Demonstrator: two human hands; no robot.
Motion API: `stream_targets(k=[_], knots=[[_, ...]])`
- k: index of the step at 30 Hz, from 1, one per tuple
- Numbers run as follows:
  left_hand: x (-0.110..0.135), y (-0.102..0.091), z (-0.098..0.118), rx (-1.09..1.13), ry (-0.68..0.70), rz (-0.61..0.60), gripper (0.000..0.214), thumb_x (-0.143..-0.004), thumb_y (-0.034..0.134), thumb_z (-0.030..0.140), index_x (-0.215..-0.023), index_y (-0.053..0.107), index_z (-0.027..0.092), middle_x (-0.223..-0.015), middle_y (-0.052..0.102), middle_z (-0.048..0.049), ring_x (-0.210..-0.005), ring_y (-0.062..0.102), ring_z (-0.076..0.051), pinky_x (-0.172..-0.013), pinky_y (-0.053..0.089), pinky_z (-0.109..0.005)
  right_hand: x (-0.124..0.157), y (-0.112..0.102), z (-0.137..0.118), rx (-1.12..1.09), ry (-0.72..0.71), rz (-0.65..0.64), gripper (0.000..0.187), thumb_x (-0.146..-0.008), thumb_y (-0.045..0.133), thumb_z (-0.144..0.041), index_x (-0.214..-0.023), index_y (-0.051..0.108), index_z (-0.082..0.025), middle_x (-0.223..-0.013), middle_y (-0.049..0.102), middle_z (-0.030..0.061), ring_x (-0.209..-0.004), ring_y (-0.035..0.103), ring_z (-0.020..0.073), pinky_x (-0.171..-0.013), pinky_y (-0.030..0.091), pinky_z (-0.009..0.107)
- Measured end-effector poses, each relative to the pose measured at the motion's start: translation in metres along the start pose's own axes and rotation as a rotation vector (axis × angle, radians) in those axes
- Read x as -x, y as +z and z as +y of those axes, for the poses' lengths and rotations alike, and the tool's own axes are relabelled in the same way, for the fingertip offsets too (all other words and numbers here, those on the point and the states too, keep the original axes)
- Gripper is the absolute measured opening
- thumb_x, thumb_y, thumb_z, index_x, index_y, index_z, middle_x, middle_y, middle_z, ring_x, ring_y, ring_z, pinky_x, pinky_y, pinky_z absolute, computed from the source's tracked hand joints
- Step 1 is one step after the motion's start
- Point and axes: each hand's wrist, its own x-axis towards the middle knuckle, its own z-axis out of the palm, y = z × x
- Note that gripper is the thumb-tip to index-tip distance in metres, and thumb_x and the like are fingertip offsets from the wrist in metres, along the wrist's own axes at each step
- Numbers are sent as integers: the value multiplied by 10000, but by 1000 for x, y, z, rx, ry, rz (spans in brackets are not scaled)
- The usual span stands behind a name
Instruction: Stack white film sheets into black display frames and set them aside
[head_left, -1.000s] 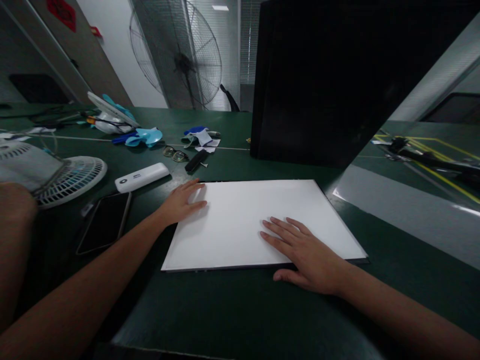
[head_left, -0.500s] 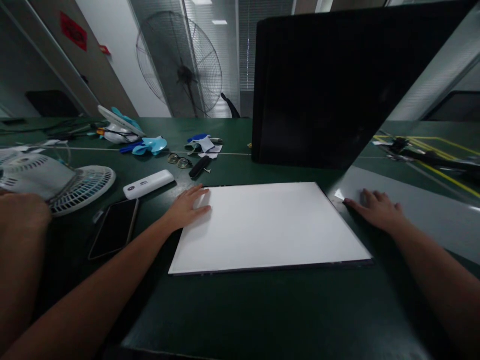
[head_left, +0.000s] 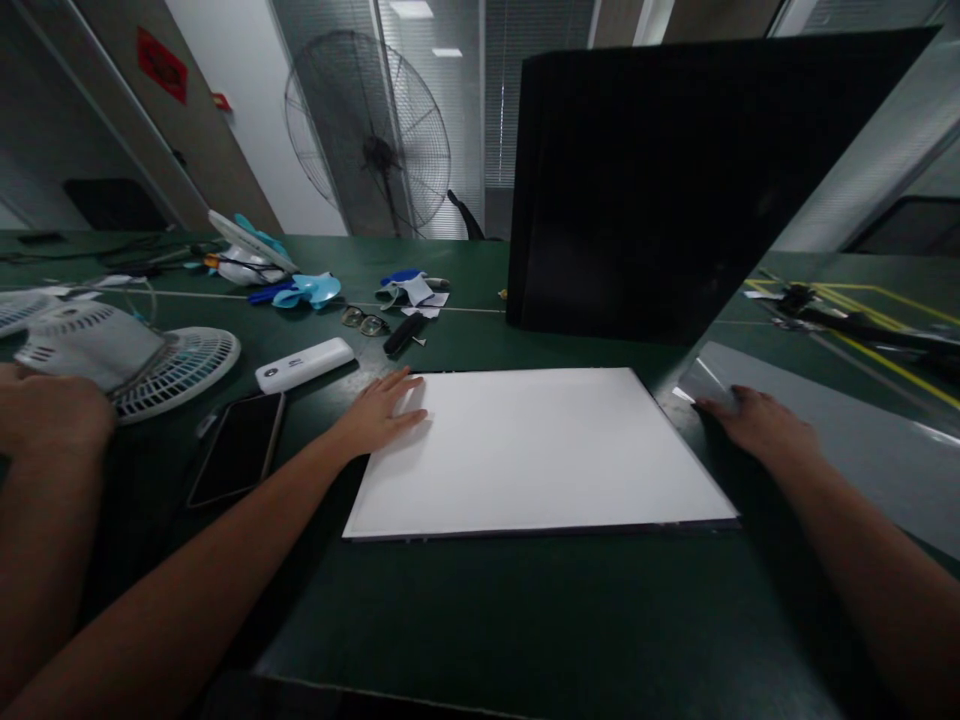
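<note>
My left hand (head_left: 382,412) lies with fingers apart on the left edge of a white rectangular panel (head_left: 540,450) with a dark rim, flat on the table. To the right of the panel, my right hand (head_left: 765,425) has its thumb and fingers closed on the near-left corner of a greyish, see-through plastic sheet (head_left: 862,440). That corner is bent up and catches the light. The rest of the sheet lies on the table, partly behind my forearm.
A large black screen (head_left: 637,190) stands behind the panel. On the left are a phone (head_left: 238,450), a white power bank (head_left: 305,365), glasses (head_left: 365,320) and a small white fan (head_left: 180,365). Another person's fist (head_left: 60,420) rests beside the fan. The table (head_left: 487,620) is dark green.
My right hand has gone from spread fingers to a grip, and the sheet's corner has come up off the table. My left hand stays on the panel. The view has shifted slightly.
</note>
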Motion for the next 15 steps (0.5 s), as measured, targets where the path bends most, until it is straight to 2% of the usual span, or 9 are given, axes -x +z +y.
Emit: stream_targets(k=[3, 9, 12, 15], knots=[[1, -1, 2, -15, -5, -11, 916, -961, 443, 823, -1600, 493, 169, -1753, 316, -208, -1611, 326, -416, -1311, 230, -610, 3, -6, 0, 8, 25, 20, 952, -1029, 205, -775, -1627, 407, -63, -1522, 481, 324, -1363, 522, 464, -987, 443, 569], [2, -3, 7, -27, -13, -24, 949, -952, 432, 847, -1604, 481, 160, -1746, 326, -220, -1610, 321, -428, -1295, 258, -624, 17, -28, -6, 63, 26, 79, 794, -1031, 331, -715, -1505, 597, -136, -1330, 650, 252, -1175, 636, 414, -930, 463, 499], [2, -3, 7, -19, -13, -6, 943, -954, 419, 857, -1595, 495, 169, -1745, 332, -214, -1608, 326, -427, -1298, 252, -620, 35, -35, -24, 93, -39, 107, 775, -1028, 334, -728, -1500, 617, -181, -1247, 688, 222, -1092, 665, 391, -899, 486, 484], [2, -1, 6, -8, -21, 0, 962, -944, 396, 889, -1594, 501, 187, -1748, 331, -205, -1604, 333, -432, -1295, 251, -633, 61, -34, -51, 121, -175, 155, 767, -1031, 337, -713, -1529, 603, -193, -1212, 711, 199, -1025, 690, 382, -858, 535, 500]])
